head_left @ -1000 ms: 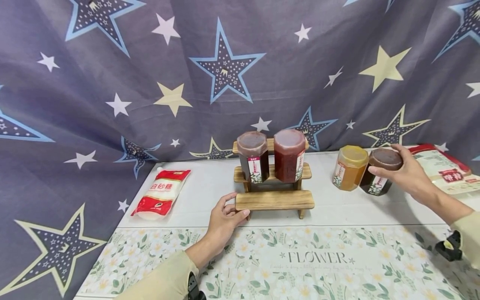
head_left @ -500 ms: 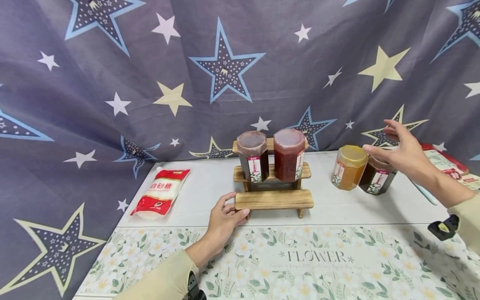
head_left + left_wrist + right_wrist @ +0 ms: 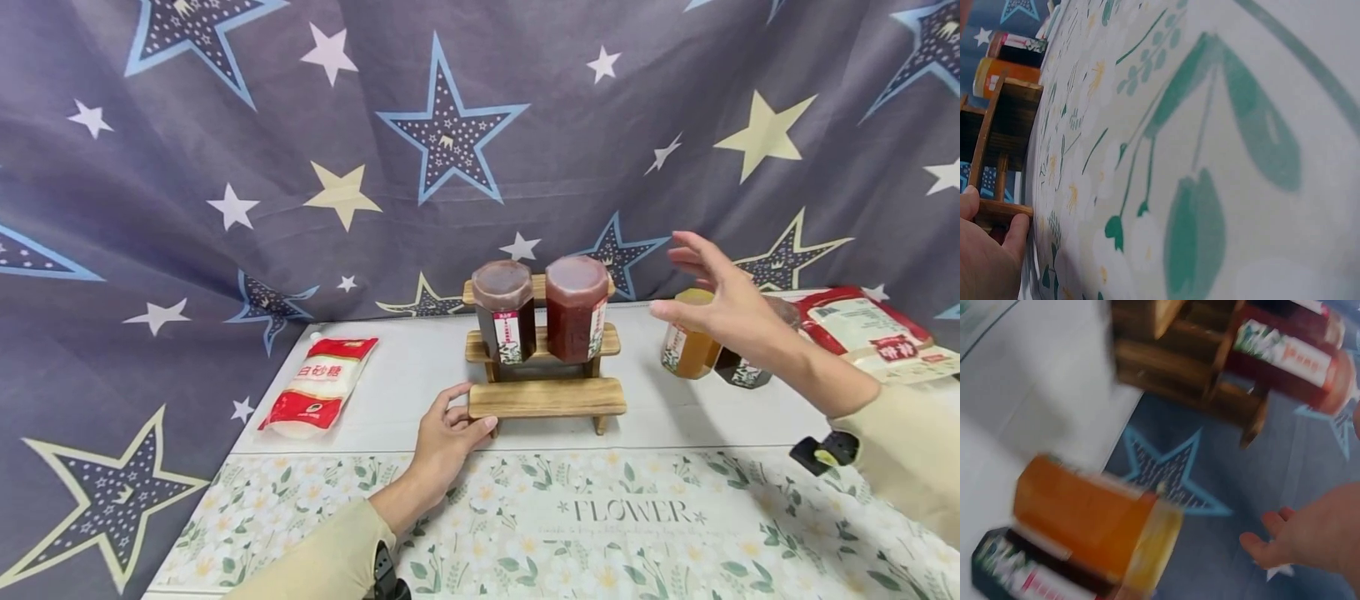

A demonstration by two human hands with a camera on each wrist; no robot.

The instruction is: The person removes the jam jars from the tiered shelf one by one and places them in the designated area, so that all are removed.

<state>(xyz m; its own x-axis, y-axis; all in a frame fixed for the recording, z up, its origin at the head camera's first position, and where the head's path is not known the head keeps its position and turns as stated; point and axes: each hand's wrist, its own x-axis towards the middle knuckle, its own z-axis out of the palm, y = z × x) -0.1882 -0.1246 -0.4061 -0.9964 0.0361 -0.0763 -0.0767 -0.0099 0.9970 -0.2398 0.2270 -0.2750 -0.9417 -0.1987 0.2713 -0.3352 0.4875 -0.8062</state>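
Observation:
A stepped wooden rack (image 3: 547, 398) stands mid-table with a dark jar (image 3: 505, 312) and a red jar (image 3: 576, 308) on its middle step. My left hand (image 3: 468, 412) grips the left end of the lowest step between thumb and fingers; the left wrist view shows that plank end (image 3: 997, 209) in the hand (image 3: 985, 256). My right hand (image 3: 686, 283) hovers open in the air, fingers spread, in front of an orange jar (image 3: 684, 352) and a second dark jar (image 3: 742, 372). It holds nothing. The right wrist view shows the orange jar (image 3: 1085, 519) blurred.
A red and white sugar pouch (image 3: 318, 387) lies at the table's left. A red packet (image 3: 870, 333) lies at the far right. A floral mat (image 3: 600, 525) covers the near half of the table. Star-printed cloth (image 3: 300, 167) hangs behind.
My right hand let go of the dark jar on the right, rose and moved left past the orange jar, fingers spreading. The left hand stayed on the rack.

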